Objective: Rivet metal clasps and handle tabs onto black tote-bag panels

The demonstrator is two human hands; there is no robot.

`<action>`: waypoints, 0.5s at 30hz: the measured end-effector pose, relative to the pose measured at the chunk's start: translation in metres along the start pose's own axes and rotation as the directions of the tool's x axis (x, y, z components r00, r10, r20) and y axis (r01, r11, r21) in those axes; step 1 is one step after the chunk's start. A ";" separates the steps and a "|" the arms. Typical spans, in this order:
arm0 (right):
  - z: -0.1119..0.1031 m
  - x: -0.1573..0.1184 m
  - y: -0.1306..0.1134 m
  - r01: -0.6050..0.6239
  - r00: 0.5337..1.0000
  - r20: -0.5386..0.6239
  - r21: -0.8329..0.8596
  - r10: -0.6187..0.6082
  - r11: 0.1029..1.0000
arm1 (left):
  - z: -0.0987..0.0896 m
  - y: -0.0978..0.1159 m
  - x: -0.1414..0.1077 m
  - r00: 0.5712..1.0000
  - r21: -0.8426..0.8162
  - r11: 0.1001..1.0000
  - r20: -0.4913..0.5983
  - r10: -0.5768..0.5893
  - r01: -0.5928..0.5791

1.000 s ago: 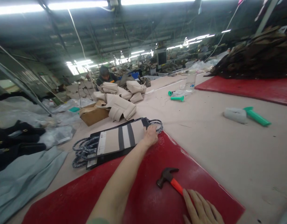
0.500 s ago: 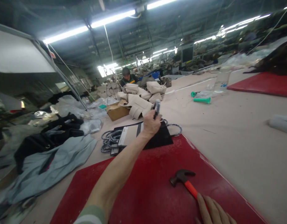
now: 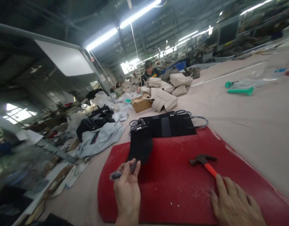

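Observation:
My left hand (image 3: 127,190) pinches the near end of a black fabric panel (image 3: 141,144), together with a short dark bar-like piece with a shiny, speckled end (image 3: 115,175). From there the panel stretches away over the red board (image 3: 168,179) to a grey-speckled cord loop (image 3: 137,124). Another black panel (image 3: 182,125) lies flat behind it, with cord loops (image 3: 201,121) at its far right. Over the handle of a claw hammer (image 3: 209,166) my right hand (image 3: 236,201) is curled loosely; the hammer head rests on the board and the palm hides the handle's end.
Beige fabric pieces (image 3: 166,99) are heaped beside a cardboard box (image 3: 142,103). Behind them sits another person (image 3: 149,73). Grey cloth (image 3: 102,138) and black bags (image 3: 94,125) lie at left. Green plastic pieces (image 3: 240,91) and a clear container (image 3: 277,66) stand farther right.
My left hand has come back towards me and down, drawing the black panel along. A beige and white face is no longer visible. My right hand stays at the hammer; the view has turned left.

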State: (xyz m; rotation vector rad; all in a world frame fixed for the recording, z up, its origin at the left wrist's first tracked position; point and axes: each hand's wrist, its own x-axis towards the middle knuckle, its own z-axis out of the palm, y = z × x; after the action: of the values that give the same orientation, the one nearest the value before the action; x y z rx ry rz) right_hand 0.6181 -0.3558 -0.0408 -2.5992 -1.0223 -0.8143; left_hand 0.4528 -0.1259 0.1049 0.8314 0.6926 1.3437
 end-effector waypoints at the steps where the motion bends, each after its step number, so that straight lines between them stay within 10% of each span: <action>1: -0.003 0.002 -0.002 0.001 1.000 0.008 -0.009 -0.001 1.000 | -0.011 -0.010 -0.015 0.996 -0.011 0.996 0.008 -0.088 0.088; 11: -0.022 0.010 -0.007 -0.003 1.000 -0.005 -0.044 0.003 0.999 | -0.002 -0.016 -0.083 0.923 0.051 0.971 0.300 -0.239 0.235; 15: -0.026 0.010 -0.010 -0.001 1.000 0.003 -0.060 0.001 0.998 | -0.014 -0.024 -0.127 0.833 0.082 0.927 0.415 -0.364 0.365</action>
State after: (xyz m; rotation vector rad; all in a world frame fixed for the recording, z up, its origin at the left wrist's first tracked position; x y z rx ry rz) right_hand 0.6069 -0.3534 -0.0133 -2.6511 -1.0126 -0.8534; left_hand 0.4394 -0.2515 0.0728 0.9013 0.4726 0.7789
